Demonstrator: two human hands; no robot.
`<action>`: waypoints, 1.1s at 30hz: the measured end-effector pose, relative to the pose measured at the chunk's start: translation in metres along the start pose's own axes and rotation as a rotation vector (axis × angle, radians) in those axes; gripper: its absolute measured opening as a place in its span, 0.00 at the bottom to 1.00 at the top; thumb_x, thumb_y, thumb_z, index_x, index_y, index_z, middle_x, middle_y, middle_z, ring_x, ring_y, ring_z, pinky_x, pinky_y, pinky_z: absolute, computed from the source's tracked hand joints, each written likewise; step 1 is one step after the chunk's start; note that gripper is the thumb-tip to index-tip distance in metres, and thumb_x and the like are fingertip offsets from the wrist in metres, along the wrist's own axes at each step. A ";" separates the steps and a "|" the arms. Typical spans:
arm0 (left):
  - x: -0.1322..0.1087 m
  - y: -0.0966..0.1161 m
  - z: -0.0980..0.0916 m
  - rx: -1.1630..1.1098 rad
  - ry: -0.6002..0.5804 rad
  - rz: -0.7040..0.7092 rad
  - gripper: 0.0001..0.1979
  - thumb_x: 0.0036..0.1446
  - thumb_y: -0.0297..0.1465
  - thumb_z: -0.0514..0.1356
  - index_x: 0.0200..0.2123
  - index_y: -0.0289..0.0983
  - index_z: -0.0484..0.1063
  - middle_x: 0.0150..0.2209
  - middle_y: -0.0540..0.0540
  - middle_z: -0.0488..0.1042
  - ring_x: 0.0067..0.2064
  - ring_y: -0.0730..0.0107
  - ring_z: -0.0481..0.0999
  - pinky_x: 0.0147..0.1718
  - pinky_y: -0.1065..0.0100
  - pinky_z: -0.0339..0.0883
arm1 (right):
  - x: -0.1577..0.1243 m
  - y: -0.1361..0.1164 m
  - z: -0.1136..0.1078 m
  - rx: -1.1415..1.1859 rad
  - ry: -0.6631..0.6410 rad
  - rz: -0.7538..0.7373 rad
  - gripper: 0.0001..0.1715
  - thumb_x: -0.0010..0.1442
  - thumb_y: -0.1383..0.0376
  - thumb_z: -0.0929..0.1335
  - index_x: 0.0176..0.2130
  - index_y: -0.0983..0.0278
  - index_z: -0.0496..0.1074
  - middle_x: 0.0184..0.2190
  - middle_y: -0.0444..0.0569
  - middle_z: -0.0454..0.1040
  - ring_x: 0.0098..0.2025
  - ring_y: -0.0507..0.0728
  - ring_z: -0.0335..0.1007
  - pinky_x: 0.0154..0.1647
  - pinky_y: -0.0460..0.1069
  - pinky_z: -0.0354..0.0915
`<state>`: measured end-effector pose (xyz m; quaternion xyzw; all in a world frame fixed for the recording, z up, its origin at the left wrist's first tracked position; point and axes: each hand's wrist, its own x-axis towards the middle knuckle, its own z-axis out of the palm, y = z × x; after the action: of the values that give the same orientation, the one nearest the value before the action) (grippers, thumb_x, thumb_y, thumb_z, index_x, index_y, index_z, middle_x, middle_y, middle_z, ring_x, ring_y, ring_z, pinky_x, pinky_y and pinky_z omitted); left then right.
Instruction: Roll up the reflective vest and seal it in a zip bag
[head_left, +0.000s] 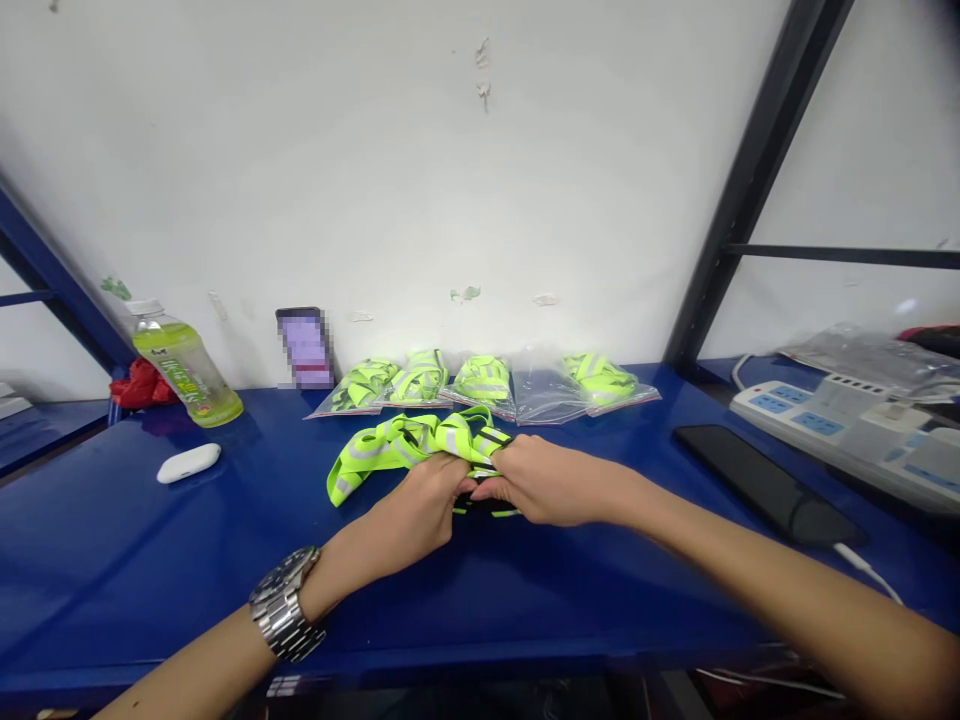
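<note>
Both hands meet over the blue table (570, 590), closed on a bundle of neon-yellow reflective strap (405, 440) with grey stripes. My left hand (427, 500), with a metal watch on its wrist, grips the bundle's near side. Close against it, my right hand (551, 480) pinches the strap from the right, thumb toward the left hand. Black parts of the strap show beneath the fingers; the gripped portion is mostly hidden. A loose end spreads left across the table. Behind the hands lie several clear zip bags (551, 395) with similar neon straps (481, 378) folded inside.
At the left stand a green drink bottle (187, 370), a white earbud case (189, 463) and a phone (306, 345) leaning on the wall. To the right lie a black phone (765, 480) on a charging cable and a white power strip (847, 430). A dark post (735, 180) rises behind.
</note>
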<state>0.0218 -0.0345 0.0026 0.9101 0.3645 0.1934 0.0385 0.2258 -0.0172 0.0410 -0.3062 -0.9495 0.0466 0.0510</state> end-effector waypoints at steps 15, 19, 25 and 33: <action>-0.008 0.008 0.011 0.466 0.157 0.073 0.16 0.67 0.35 0.49 0.54 0.34 0.61 0.48 0.38 0.67 0.48 0.56 0.68 0.47 0.56 0.67 | 0.029 0.042 -0.005 0.661 -0.524 0.229 0.34 0.57 0.36 0.58 0.22 0.61 0.52 0.13 0.35 0.49 0.16 0.49 0.58 0.17 0.44 0.57; -0.022 0.011 -0.006 0.519 0.202 -0.049 0.18 0.65 0.38 0.50 0.52 0.33 0.64 0.45 0.35 0.68 0.46 0.51 0.68 0.44 0.53 0.66 | 0.029 0.043 -0.008 0.628 -0.539 0.227 0.35 0.57 0.35 0.57 0.21 0.61 0.52 0.11 0.36 0.50 0.15 0.49 0.59 0.16 0.44 0.54; -0.036 -0.030 -0.020 0.876 0.180 -0.317 0.31 0.59 0.43 0.57 0.63 0.39 0.56 0.58 0.26 0.58 0.52 0.35 0.64 0.42 0.46 0.63 | 0.023 0.038 -0.010 0.556 -0.537 0.116 0.36 0.59 0.36 0.55 0.17 0.60 0.51 0.09 0.39 0.54 0.15 0.52 0.62 0.19 0.47 0.56; 0.017 -0.098 -0.073 0.992 -0.071 0.204 0.16 0.59 0.18 0.49 0.45 0.36 0.69 0.35 0.39 0.71 0.37 0.58 0.68 0.36 0.60 0.62 | 0.014 0.026 -0.013 0.508 -0.581 0.050 0.34 0.62 0.42 0.56 0.17 0.62 0.54 0.10 0.42 0.60 0.15 0.52 0.64 0.19 0.46 0.57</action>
<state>-0.0584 0.0436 0.0552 0.8558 0.3203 -0.0314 -0.4050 0.2306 0.0128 0.0518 -0.2811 -0.8747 0.3664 -0.1470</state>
